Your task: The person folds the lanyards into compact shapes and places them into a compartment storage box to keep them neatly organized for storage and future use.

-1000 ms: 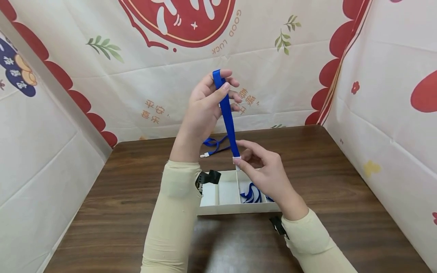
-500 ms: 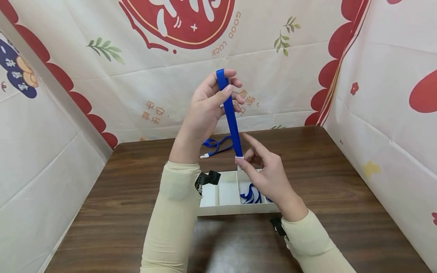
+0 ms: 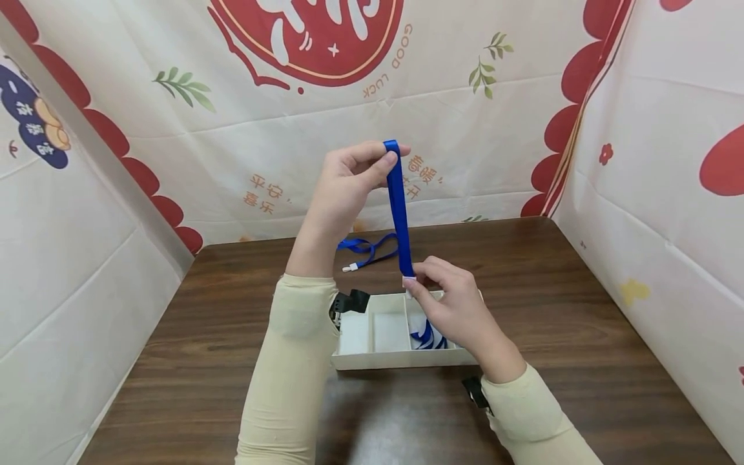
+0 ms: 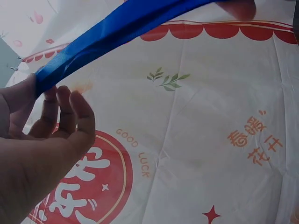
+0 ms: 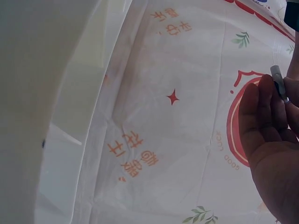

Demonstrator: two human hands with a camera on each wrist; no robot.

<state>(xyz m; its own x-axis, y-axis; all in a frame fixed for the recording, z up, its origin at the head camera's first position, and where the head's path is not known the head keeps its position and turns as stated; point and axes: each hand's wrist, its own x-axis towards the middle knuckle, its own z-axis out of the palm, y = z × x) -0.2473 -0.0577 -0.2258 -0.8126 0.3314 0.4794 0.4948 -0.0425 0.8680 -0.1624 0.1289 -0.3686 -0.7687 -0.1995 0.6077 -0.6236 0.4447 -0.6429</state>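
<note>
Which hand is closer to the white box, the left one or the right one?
The right hand. It is low over the right part of the white box, pinching the bottom of the blue strap. The left hand is higher, pinching the strap's top.

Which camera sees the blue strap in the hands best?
The head view: the blue strap shows from top fold to white clip. The left wrist view crops it; the right wrist view shows the clip, any blue unclear.

The place looks like a small cloth-walled booth: white fabric hangings [image 3: 261, 142] with red scalloped borders [image 3: 106, 132] and a round red emblem [image 3: 325, 71] flank a dark brown wood-grain table [image 3: 174, 361] on three sides.
</note>
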